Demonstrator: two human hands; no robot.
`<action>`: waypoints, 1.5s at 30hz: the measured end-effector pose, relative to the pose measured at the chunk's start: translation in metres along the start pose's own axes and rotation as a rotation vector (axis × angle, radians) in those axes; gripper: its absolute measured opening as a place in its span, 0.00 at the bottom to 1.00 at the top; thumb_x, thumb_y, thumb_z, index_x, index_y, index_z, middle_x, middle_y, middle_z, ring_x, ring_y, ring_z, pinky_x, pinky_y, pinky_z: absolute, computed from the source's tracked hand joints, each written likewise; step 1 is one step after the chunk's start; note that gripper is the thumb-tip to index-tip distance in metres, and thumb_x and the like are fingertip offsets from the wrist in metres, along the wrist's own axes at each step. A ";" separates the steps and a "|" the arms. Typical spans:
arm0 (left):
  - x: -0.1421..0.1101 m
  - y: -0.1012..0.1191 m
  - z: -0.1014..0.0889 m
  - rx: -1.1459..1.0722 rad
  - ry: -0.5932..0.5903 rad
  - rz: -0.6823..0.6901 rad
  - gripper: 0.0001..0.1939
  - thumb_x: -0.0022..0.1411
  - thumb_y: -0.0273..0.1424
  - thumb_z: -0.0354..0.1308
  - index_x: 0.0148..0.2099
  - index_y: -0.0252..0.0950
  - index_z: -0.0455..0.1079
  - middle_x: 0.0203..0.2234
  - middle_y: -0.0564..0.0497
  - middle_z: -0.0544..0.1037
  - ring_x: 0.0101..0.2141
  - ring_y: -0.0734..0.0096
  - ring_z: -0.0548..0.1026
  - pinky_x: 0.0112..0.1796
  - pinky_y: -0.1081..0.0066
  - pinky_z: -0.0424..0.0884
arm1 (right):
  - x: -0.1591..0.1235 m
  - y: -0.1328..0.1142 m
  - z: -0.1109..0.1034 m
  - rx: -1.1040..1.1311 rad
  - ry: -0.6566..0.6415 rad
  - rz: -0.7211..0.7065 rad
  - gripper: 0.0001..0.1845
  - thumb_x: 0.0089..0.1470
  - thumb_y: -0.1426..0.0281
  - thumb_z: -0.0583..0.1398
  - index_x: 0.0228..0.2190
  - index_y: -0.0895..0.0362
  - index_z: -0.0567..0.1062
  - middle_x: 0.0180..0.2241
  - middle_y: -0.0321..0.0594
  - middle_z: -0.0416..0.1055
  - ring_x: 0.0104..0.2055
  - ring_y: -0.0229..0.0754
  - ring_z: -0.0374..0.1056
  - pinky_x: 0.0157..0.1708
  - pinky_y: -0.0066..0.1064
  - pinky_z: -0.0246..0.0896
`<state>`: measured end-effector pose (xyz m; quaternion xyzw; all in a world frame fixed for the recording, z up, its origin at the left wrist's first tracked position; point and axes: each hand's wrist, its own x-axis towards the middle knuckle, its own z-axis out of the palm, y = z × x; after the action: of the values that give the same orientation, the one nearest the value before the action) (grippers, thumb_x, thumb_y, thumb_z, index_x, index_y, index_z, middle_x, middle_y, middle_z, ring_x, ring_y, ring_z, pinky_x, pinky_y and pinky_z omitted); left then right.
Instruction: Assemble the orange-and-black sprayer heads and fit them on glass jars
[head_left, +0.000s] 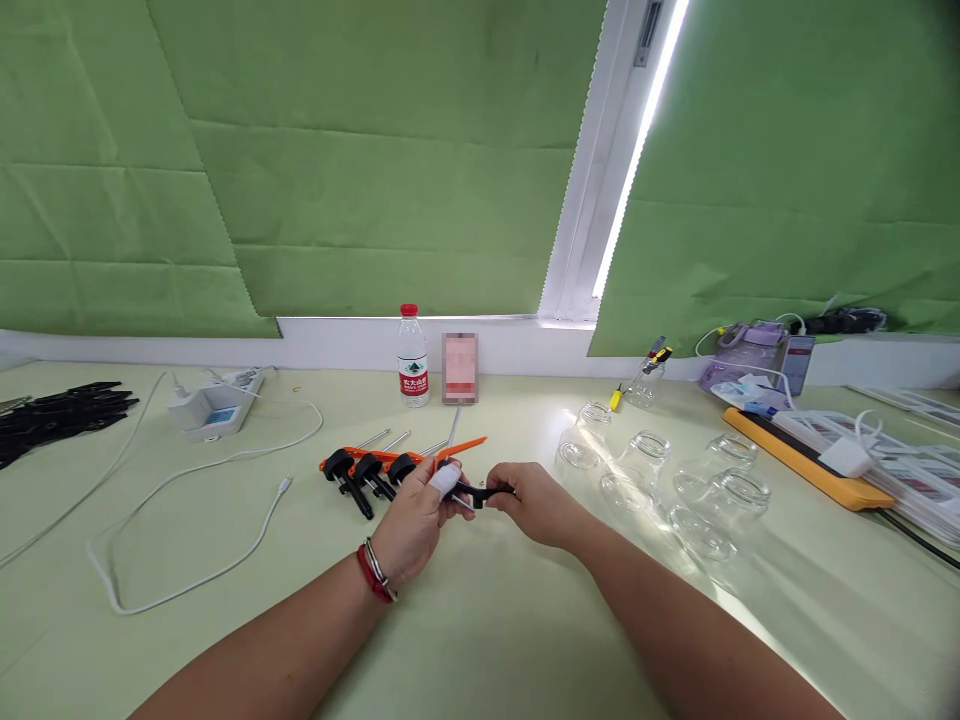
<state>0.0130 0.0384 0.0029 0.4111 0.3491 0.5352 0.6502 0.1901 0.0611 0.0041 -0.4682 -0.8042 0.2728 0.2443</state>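
Observation:
Above the pale table, my left hand (420, 515), its thumb wrapped in white, is closed on a small black part (450, 480). An orange strip (465, 447) and a thin metal rod show beside that part; my fingers hide much of it. From the right, my right hand (532, 497) pinches a black strip (499, 491) that reaches toward the part in my left hand. Just left of my hands lie several similar pieces (368, 467) with round black caps, black stems, orange strips and metal rods.
Clear glass vessels (637, 470) stand on the right, near an orange-edged case (817, 465). Behind my hands are a water bottle (413, 370) and an upright phone (460, 368). White cables (217, 460), a power strip (225, 405) and a black pile (64, 415) occupy the left.

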 end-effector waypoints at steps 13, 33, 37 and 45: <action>0.008 0.006 -0.008 -0.065 0.087 0.019 0.09 0.54 0.34 0.59 0.35 0.33 0.68 0.28 0.53 0.70 0.25 0.77 0.69 0.26 0.73 0.71 | 0.000 0.001 0.006 0.118 0.058 0.029 0.01 0.49 0.71 0.56 0.26 0.55 0.68 0.23 0.32 0.65 0.24 0.34 0.56 0.24 0.25 0.51; 0.008 0.007 -0.009 -0.031 0.066 0.005 0.08 0.55 0.32 0.59 0.35 0.34 0.67 0.29 0.53 0.69 0.25 0.77 0.69 0.25 0.73 0.71 | -0.001 -0.001 0.005 0.055 0.031 -0.019 0.07 0.50 0.73 0.54 0.28 0.55 0.73 0.25 0.34 0.68 0.26 0.36 0.58 0.25 0.27 0.51; 0.008 0.008 -0.008 -0.013 0.069 0.012 0.07 0.55 0.32 0.59 0.35 0.34 0.66 0.29 0.53 0.69 0.25 0.76 0.69 0.26 0.73 0.71 | -0.001 -0.003 0.004 0.034 0.030 -0.027 0.07 0.49 0.73 0.54 0.28 0.55 0.73 0.25 0.34 0.68 0.27 0.37 0.58 0.26 0.27 0.52; 0.007 0.006 -0.007 0.009 0.045 -0.006 0.09 0.55 0.34 0.59 0.35 0.33 0.66 0.29 0.53 0.69 0.25 0.77 0.69 0.26 0.72 0.71 | 0.000 -0.001 0.005 0.020 0.038 -0.011 0.06 0.49 0.74 0.54 0.26 0.56 0.72 0.23 0.34 0.66 0.26 0.36 0.57 0.25 0.26 0.50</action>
<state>0.0055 0.0465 0.0055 0.4009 0.3671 0.5408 0.6419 0.1864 0.0596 0.0004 -0.4664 -0.7991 0.2705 0.2659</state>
